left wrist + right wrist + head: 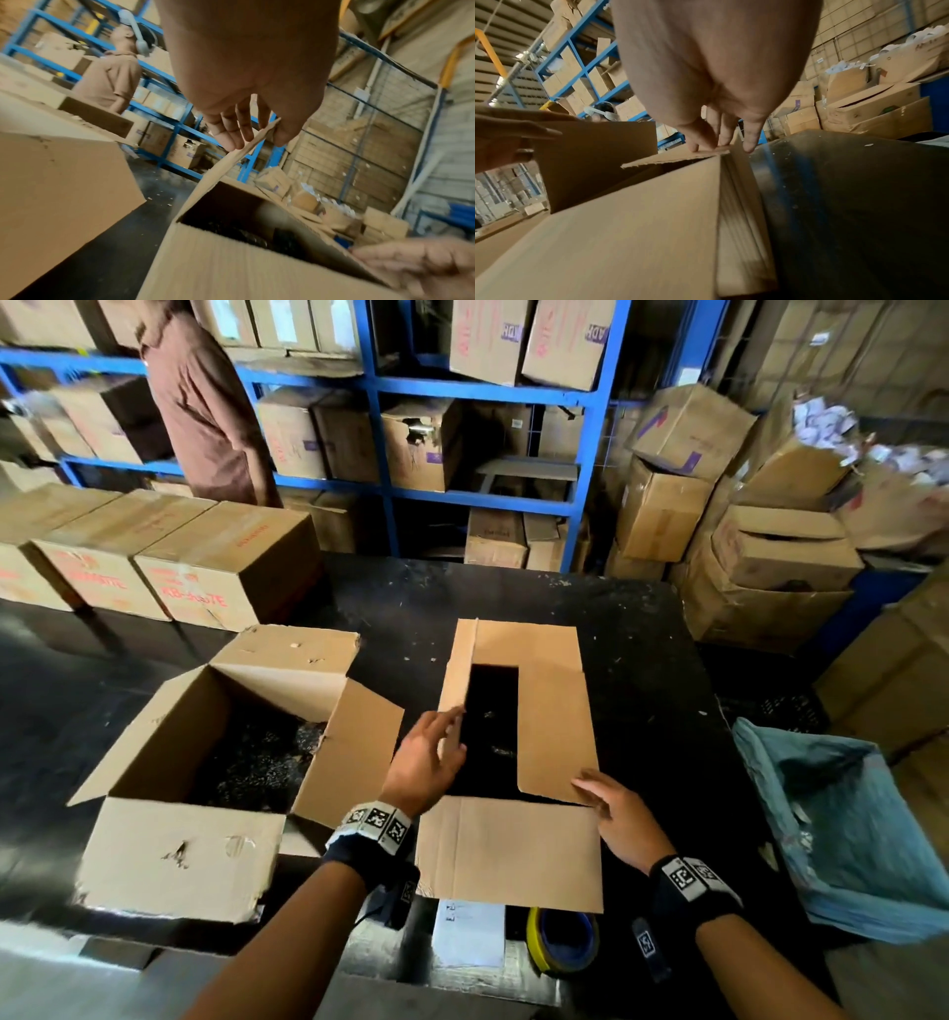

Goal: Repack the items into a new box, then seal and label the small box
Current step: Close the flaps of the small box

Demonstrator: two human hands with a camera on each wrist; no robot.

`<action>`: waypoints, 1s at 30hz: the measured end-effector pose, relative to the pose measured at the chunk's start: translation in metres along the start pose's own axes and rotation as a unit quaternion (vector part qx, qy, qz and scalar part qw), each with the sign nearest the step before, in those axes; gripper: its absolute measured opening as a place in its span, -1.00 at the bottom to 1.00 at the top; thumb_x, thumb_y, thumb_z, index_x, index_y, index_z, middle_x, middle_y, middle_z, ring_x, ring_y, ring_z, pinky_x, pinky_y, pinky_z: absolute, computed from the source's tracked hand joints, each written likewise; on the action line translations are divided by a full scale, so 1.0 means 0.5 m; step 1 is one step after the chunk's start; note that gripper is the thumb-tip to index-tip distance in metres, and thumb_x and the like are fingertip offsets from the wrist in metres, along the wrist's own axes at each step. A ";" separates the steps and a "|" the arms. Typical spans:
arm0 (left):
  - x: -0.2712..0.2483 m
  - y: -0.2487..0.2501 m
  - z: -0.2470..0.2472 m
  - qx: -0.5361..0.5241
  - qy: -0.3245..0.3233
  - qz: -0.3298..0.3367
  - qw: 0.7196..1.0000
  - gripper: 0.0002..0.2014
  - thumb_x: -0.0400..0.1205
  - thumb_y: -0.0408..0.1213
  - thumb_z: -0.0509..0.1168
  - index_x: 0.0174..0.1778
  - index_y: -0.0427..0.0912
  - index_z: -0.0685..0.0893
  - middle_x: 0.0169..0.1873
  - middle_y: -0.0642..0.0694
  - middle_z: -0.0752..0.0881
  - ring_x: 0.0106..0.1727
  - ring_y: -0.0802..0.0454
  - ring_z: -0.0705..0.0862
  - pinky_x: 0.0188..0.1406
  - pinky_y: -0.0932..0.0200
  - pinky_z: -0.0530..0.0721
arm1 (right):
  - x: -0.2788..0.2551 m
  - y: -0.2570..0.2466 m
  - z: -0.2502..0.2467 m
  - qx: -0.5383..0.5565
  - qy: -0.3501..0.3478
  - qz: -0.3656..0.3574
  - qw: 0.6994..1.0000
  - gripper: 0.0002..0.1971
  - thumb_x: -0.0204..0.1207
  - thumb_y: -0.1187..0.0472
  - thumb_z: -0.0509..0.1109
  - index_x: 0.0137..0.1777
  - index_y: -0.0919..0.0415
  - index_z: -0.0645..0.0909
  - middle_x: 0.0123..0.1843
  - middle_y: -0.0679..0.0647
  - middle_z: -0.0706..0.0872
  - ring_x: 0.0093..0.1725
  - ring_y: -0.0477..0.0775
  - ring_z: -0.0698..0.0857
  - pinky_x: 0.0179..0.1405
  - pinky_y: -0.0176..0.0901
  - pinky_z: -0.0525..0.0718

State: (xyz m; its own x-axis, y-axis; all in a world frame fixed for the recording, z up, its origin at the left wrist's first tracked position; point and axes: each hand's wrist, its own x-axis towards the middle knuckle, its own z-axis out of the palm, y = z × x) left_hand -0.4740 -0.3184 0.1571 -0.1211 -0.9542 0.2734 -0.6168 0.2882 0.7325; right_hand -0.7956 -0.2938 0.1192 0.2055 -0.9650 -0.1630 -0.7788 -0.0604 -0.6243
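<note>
Two open cardboard boxes stand on the black table [642,660]. The larger box [174,855] on the left holds dark items [246,762]. The small box [554,711] in the middle shows dark contents [493,726] through the gap between its flaps. My left hand [452,731] holds the edge of its left flap [231,158] between thumb and fingers [228,132]. My right hand [590,788] presses flat fingers [706,140] on the near corner of the right flap [680,158]. The near flap [513,850] lies open toward me.
A yellow tape roll [562,942] and a white paper [467,937] lie at the near table edge. A blue bag [847,829] sits on the right. Closed cartons [154,557] line the table's far left. A person in brown [205,403] stands by blue shelving [380,428].
</note>
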 end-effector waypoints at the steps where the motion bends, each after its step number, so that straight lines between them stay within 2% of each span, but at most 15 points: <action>1: -0.003 -0.001 0.014 0.017 -0.014 0.017 1.000 -0.47 0.65 -0.06 0.28 0.57 -0.02 0.46 0.33 0.00 0.57 0.22 0.04 0.65 0.19 0.07 0.69 | -0.006 0.011 0.001 -0.011 0.000 -0.001 1.000 -0.39 0.65 0.55 0.24 0.62 0.04 0.52 0.69 -0.08 0.40 0.69 -0.07 0.34 0.62 -0.35 0.15; 4: -0.008 -0.013 0.049 0.069 -0.073 0.030 0.994 -0.43 0.64 0.08 0.25 0.57 -0.02 0.45 0.42 0.00 0.51 0.35 0.04 0.56 0.36 0.03 0.61 | -0.020 0.035 0.006 -0.037 -0.014 -0.007 0.999 -0.26 0.60 0.55 0.32 0.69 -0.07 0.38 0.70 -0.26 0.24 0.66 -0.28 0.16 0.62 -0.41 0.05; 7: -0.019 -0.035 0.067 0.100 -0.138 0.007 0.985 -0.46 0.63 0.14 0.27 0.51 0.00 0.53 0.46 0.02 0.49 0.41 0.05 0.50 0.45 0.01 0.53 | -0.023 0.053 0.019 -0.059 -0.031 -0.024 0.997 -0.17 0.60 0.40 0.46 0.75 -0.17 0.21 0.73 -0.35 0.06 0.72 -0.27 -0.01 0.73 -0.23 0.05; 10: -0.030 -0.059 0.064 0.123 -0.152 -0.001 0.981 -0.51 0.64 0.19 0.19 0.37 -0.01 0.66 0.39 0.02 0.57 0.35 0.03 0.55 0.40 -0.03 0.56 | -0.025 0.070 0.019 -0.071 -0.033 -0.020 0.997 -0.13 0.59 0.33 0.51 0.76 -0.23 0.16 0.75 -0.35 0.03 0.73 -0.24 -0.04 0.75 -0.14 0.09; 12: -0.038 -0.081 0.053 0.115 -0.136 -0.002 0.984 -0.53 0.66 0.14 0.10 0.26 -0.02 0.73 0.31 0.00 0.64 0.29 -0.01 0.60 0.32 -0.11 0.60 | -0.025 0.076 0.011 -0.089 -0.039 -0.021 0.995 -0.13 0.59 0.26 0.53 0.75 -0.27 0.15 0.72 -0.39 0.01 0.72 -0.25 -0.04 0.72 -0.16 0.09; 14: -0.042 -0.105 0.033 0.115 -0.135 -0.011 0.984 -0.62 0.66 -0.06 0.13 0.25 -0.04 0.75 0.32 -0.03 0.65 0.33 -0.05 0.59 0.35 -0.12 0.59 | -0.026 0.083 0.000 -0.089 -0.056 -0.026 0.994 -0.17 0.61 0.18 0.52 0.74 -0.29 0.16 0.69 -0.42 -0.01 0.69 -0.29 -0.05 0.69 -0.20 0.09; 16: -0.045 -0.126 0.014 0.118 -0.151 -0.006 0.982 -0.59 0.59 -0.40 0.23 0.32 -0.03 0.73 0.41 -0.05 0.60 0.41 -0.07 0.56 0.45 -0.03 0.53 | -0.027 0.093 -0.010 -0.054 -0.060 -0.027 0.996 -0.26 0.63 0.11 0.50 0.71 -0.31 0.25 0.71 -0.40 0.04 0.70 -0.28 -0.01 0.70 -0.19 0.11; 17: -0.045 -0.135 0.006 0.117 -0.160 -0.005 0.980 -0.54 0.58 -0.50 0.25 0.35 -0.03 0.71 0.46 -0.05 0.58 0.43 -0.07 0.57 0.45 0.04 0.51 | -0.028 0.100 -0.014 -0.031 -0.056 -0.029 0.998 -0.32 0.63 0.07 0.50 0.68 -0.32 0.32 0.73 -0.37 0.08 0.72 -0.26 0.03 0.72 -0.17 0.14; 20: -0.048 -0.150 -0.007 0.101 -0.197 -0.001 0.975 -0.55 0.65 -0.44 0.31 0.44 0.00 0.65 0.55 0.00 0.49 0.47 0.00 0.55 0.46 0.09 0.51 | -0.026 0.111 -0.013 0.033 -0.036 -0.042 0.998 -0.50 0.65 0.04 0.48 0.57 -0.22 0.54 0.73 -0.28 0.28 0.71 -0.25 0.23 0.71 -0.13 0.29; 23: -0.052 -0.166 -0.012 0.034 -0.216 -0.028 0.975 -0.39 0.50 -0.53 0.39 0.47 0.00 0.58 0.53 0.04 0.48 0.49 0.07 0.52 0.52 0.05 0.49 | -0.020 0.090 -0.007 0.077 0.030 -0.026 0.996 -0.73 0.67 0.01 0.45 0.34 -0.10 0.74 0.51 -0.26 0.60 0.53 -0.31 0.51 0.47 -0.49 0.43; 24: -0.053 -0.165 -0.013 0.014 -0.213 -0.046 0.976 -0.36 0.46 -0.50 0.43 0.45 0.05 0.55 0.47 0.05 0.53 0.46 0.09 0.54 0.52 0.02 0.50 | -0.017 0.080 -0.005 0.079 0.059 -0.021 0.995 -0.78 0.67 0.02 0.45 0.28 -0.08 0.76 0.40 -0.25 0.69 0.44 -0.27 0.61 0.33 -0.61 0.45; 25: -0.053 -0.160 -0.013 -0.005 -0.207 -0.068 0.976 -0.35 0.46 -0.43 0.50 0.42 0.11 0.51 0.39 0.07 0.59 0.38 0.14 0.59 0.49 0.01 0.52 | -0.012 0.071 -0.002 0.083 0.085 -0.014 0.993 -0.79 0.66 0.03 0.45 0.25 -0.05 0.77 0.31 -0.24 0.74 0.37 -0.23 0.67 0.22 -0.64 0.48; 26: -0.053 -0.151 -0.012 -0.029 -0.198 -0.092 0.976 -0.38 0.47 -0.35 0.55 0.39 0.15 0.50 0.30 0.10 0.63 0.25 0.21 0.64 0.42 0.03 0.58 | -0.007 0.065 0.001 0.090 0.103 -0.006 0.991 -0.79 0.65 0.04 0.47 0.24 -0.02 0.78 0.26 -0.22 0.77 0.32 -0.19 0.70 0.17 -0.61 0.51; 28: -0.051 -0.134 -0.002 -0.076 -0.165 -0.134 0.974 -0.45 0.53 -0.22 0.55 0.37 0.15 0.48 0.16 0.08 0.70 0.06 0.32 0.70 0.18 0.09 0.70 | 0.005 0.057 0.003 0.103 0.126 0.017 0.987 -0.75 0.63 0.02 0.50 0.26 0.02 0.75 0.21 -0.15 0.78 0.25 -0.11 0.72 0.17 -0.37 0.59; 30: -0.047 -0.124 0.008 -0.110 -0.119 -0.156 0.974 -0.36 0.53 -0.17 0.55 0.47 0.15 0.39 0.14 0.07 0.71 0.04 0.29 0.71 0.00 0.29 0.67 | 0.014 0.049 0.003 0.107 0.131 0.048 0.984 -0.65 0.60 -0.02 0.51 0.34 0.04 0.69 0.19 -0.11 0.74 0.22 -0.09 0.68 0.19 -0.16 0.64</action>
State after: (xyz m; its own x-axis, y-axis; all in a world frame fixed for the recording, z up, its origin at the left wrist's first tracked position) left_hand -0.4360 -0.3139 0.1028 -0.1466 -0.9822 -0.1176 -0.4733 -0.0347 0.8802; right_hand -0.8123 -0.3015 0.1018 -0.0453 -0.9980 -0.0433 -0.6388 0.0623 -0.7668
